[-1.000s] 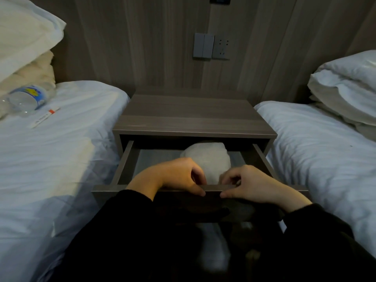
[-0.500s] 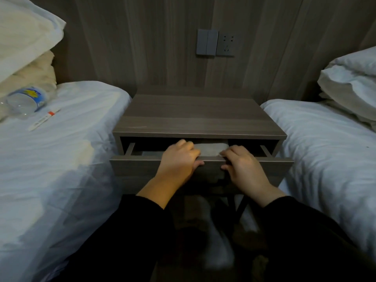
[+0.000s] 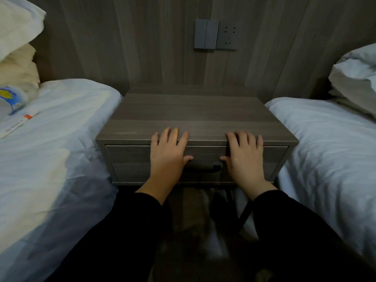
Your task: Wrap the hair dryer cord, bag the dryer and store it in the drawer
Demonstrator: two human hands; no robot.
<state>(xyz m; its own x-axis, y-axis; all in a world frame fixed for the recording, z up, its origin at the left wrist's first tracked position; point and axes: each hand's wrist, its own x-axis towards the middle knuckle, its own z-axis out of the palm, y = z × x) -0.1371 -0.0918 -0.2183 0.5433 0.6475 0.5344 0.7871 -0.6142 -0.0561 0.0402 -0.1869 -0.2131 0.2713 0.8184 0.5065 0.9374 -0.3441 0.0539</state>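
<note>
wood-grain nightstand (image 3: 195,110), shut drawer (image 3: 130,159), flanking white beds (image 3: 61,139)

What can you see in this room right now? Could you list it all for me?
nightstand: one, grey-brown wood, between the beds
drawer: one, same wood, shut, dark handle
beds: two, white sheets, either side
pillows: white and cream, stacked on both beds
water bottle: one, clear with blue label, lying on left bed
small packet: one, white with orange mark, left bed
switch and socket: grey, on the wall
left hand: open, flat on the drawer front
right hand: open, flat on the drawer front
</note>
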